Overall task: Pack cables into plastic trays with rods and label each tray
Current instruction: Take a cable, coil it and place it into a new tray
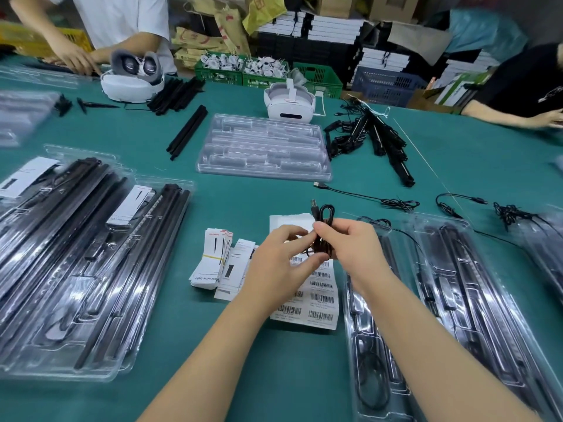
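Both hands meet at the centre of the view, over a barcode sheet (320, 287) on the green table (274, 376). Left hand (275, 263) curls its fingers round the lower part of a coiled black cable (323, 233), and right hand (350, 243) pinches the same coil from 3 o'clock, so the two are clamped together on it; a loop and plug stick up above the fingers at 12 o'clock.

At 9 o'clock lie filled trays (85, 269) with black rods and paper labels inside. Just left of the hands, at 8 o'clock, sits a label bundle (213, 260) held by a rubber band. At 12 o'clock, well beyond the hands, rests an empty clear tray (265, 147), with a white headset (289, 102) behind it. Loose rods (187, 132) lie at 11 o'clock. At 1 o'clock a heap of cables and rods (371, 138) sprawls. At 4 o'clock two more trays (457, 300) hold rods.
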{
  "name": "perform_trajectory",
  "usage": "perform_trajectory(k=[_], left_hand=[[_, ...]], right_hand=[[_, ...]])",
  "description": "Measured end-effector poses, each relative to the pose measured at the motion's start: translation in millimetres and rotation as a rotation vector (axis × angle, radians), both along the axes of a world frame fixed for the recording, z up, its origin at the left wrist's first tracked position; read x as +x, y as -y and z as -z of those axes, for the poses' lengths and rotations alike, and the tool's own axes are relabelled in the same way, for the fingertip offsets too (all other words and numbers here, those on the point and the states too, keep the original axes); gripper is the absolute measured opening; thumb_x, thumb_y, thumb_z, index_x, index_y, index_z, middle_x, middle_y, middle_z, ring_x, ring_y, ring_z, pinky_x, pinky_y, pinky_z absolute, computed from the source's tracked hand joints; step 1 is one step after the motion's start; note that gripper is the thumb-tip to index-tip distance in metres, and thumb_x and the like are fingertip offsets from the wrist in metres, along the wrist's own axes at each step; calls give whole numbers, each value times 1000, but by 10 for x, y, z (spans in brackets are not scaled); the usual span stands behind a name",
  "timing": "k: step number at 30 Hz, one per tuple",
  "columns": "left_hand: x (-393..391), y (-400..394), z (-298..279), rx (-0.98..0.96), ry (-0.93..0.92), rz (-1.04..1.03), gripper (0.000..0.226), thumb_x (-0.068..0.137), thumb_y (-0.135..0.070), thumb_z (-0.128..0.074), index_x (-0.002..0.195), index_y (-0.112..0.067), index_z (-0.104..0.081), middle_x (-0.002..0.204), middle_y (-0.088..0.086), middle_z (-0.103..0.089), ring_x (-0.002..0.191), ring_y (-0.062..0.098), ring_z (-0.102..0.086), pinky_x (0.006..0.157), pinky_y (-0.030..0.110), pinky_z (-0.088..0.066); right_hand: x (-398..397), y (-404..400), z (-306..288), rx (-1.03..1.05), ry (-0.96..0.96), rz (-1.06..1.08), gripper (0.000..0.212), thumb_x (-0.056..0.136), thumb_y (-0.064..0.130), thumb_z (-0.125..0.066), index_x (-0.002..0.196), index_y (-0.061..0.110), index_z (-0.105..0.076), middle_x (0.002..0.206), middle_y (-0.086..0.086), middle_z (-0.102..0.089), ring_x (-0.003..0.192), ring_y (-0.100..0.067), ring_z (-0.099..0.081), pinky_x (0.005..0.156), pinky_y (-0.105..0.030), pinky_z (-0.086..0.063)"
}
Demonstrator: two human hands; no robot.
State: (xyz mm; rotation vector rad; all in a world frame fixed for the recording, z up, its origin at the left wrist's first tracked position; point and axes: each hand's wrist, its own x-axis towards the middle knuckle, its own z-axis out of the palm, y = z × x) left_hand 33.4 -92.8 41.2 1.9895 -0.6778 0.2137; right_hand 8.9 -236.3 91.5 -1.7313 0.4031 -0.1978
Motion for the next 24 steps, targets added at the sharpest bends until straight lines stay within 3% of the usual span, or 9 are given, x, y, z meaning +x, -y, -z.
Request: perform_trajectory(k=[2, 6, 10, 13, 17, 21, 24], left_hand=[[-22, 35, -2, -31, -38, -9, 44, 86, -36, -76, 128, -27, -67, 121, -9, -64, 114, 6, -56, 97, 29, -47], [20, 20, -49, -116, -150, 7, 40, 90, -31, -72, 129, -28, -64, 121, -21, -66, 114, -6, -55, 91, 16, -46], [89, -28, -69, -193, -331, 5, 25, 90, -25, -72, 115, -30, -72, 107, -22, -72, 103, -4, -63, 84, 22, -49], [111, -52, -81, -296, -448, 49, 19, 90, -24, -71, 108, -30, -73, 99, -16, -75, 95, 3, -69, 83, 27, -55], [116, -42, -78, -365, -489, 42, 25, 92, -21, -69, 113, -33, -69, 91, -6, -75, 85, 9, -69, 76, 28, -55], [144, -22, -83, -396, -472, -13, 17, 96, -9, -63, 103, -20, -73, 89, 4, -75, 79, 13, -66, 76, 44, -54], [144, -64, -117, -511, -500, 11, 20, 96, 0, -59, 104, -10, -74, 94, 9, -76, 81, 17, -66, 78, 38, -55]], right_hand=[[13, 4, -2, 4, 1, 29, 12, 90, 23, -71, 84, 17, -78, 78, -1, -75, 74, -13, -68, 83, -43, -59], [34, -20, -59, 56, 26, 4, 10, 90, 29, -72, 90, 21, -78, 74, 11, -73, 66, 1, -63, 73, -22, -47], [48, 14, -111, 243, 70, -9, 16, 89, 24, -73, 86, 9, -77, 60, 0, -53, 60, -14, -50, 65, -25, -51], [40, 56, -134, 374, 95, 20, 13, 87, 19, -74, 77, 12, -78, 60, -2, -59, 55, -13, -55, 62, -26, -55], [2, 26, -127, 375, 124, -18, 12, 88, 12, -72, 77, 11, -75, 65, -10, -68, 54, -18, -62, 58, -28, -58], [-67, -28, -87, 397, 166, -209, 16, 91, -1, -65, 92, 14, -73, 89, -20, -75, 79, -27, -73, 76, -32, -60], [-110, -45, -46, 422, 135, -362, 22, 93, -2, -59, 101, 16, -68, 105, -21, -73, 104, -31, -70, 87, -36, -58]])
